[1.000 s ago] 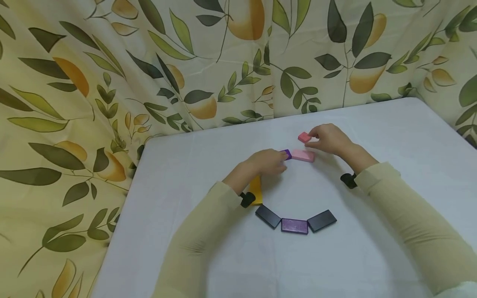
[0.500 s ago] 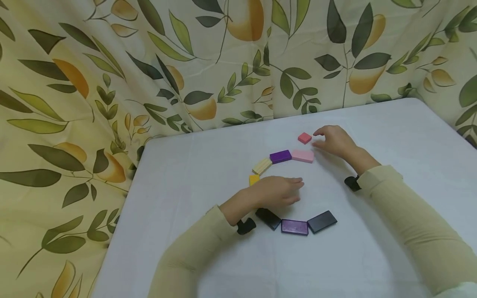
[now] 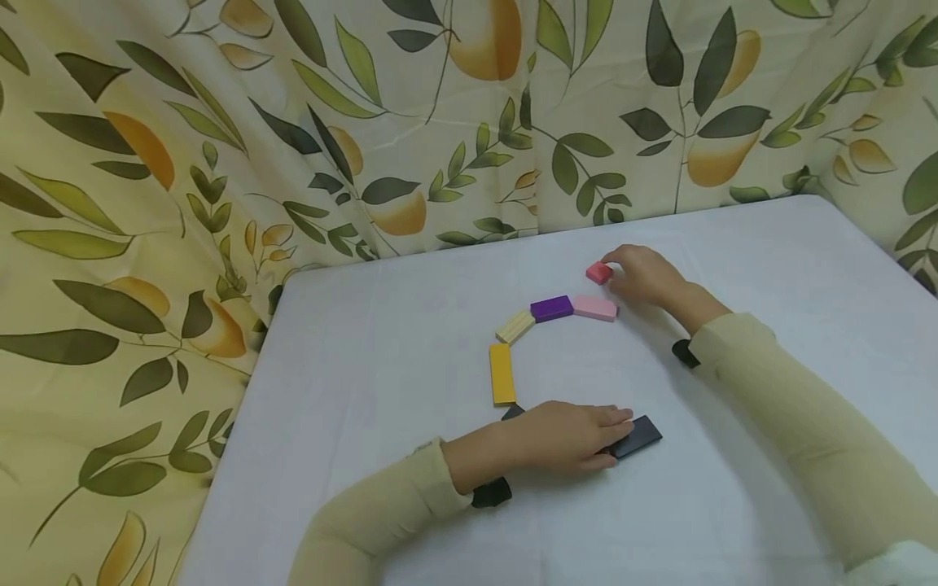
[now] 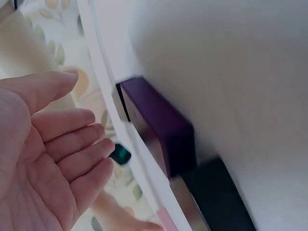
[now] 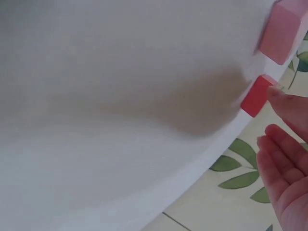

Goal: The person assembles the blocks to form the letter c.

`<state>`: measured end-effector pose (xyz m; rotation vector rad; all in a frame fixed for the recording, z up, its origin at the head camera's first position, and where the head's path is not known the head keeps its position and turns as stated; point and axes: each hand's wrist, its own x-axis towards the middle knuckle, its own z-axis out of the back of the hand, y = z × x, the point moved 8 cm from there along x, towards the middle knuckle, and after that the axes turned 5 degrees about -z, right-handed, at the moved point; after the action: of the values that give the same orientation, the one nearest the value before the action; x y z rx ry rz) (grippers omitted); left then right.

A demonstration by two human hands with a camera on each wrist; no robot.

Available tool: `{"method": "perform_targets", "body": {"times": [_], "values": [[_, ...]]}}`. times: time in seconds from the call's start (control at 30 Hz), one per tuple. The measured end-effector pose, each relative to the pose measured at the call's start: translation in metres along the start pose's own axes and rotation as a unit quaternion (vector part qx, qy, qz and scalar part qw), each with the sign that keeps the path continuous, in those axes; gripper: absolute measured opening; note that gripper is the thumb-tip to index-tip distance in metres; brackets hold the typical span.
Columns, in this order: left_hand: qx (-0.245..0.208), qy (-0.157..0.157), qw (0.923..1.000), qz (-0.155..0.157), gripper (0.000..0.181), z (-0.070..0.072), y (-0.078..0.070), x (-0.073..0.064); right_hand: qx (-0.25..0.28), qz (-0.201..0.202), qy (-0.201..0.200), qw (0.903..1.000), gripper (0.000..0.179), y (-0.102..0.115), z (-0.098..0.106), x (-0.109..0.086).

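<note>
My left hand [image 3: 560, 435], its fingers extended, is over the near row of blocks. In the head view it hides the dark purple block [image 4: 159, 120] and much of a black block [image 3: 514, 412]; its fingertips overlap another black block [image 3: 639, 436]. The left wrist view shows the palm apart from the blocks. My right hand [image 3: 645, 273] is at the right side of a small red block [image 3: 597, 272]. In the right wrist view the thumb overlaps the edge of that block [image 5: 256, 96], while the loosely bent fingers stay apart from it.
A pink block [image 3: 595, 308], a bright purple block [image 3: 552, 309], a pale wood block [image 3: 515, 326] and a yellow block [image 3: 501, 374] form a curve on the white table [image 3: 381, 358]. A leaf-patterned curtain [image 3: 410, 146] hangs behind the table.
My left hand has moved from the bright purple block toward the near row, uncovering the pale and yellow blocks. The right hand drew back from the red block, then returned to it.
</note>
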<state>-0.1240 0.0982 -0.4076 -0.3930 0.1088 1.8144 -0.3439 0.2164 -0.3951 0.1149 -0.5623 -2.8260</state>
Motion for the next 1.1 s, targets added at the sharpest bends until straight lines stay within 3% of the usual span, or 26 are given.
{"method": "perform_targets", "body": {"times": [0.17,0.3,0.5,0.7,1.1], "values": [[0.042,0.018,0.9987,-0.023,0.056,-0.004,-0.015,0.002,-0.029,0.034,0.014,0.9989,0.032,0.007,-0.002,0.009],[0.046,0.025,0.9985,-0.019,0.057,-0.008,-0.017,0.003,-0.045,0.051,0.037,0.9970,0.031,0.012,-0.007,0.015],[0.030,0.031,0.9989,-0.021,0.054,-0.011,-0.019,0.004,-0.052,0.043,0.067,0.9954,0.032,0.012,-0.013,0.018],[0.046,0.027,0.9979,-0.035,0.052,-0.014,-0.024,0.005,-0.062,0.044,0.083,0.9937,0.031,0.012,-0.018,0.017],[0.047,0.033,0.9979,-0.031,0.052,-0.016,-0.021,0.004,-0.065,0.031,0.090,0.9934,0.026,0.002,-0.006,-0.003]]}}
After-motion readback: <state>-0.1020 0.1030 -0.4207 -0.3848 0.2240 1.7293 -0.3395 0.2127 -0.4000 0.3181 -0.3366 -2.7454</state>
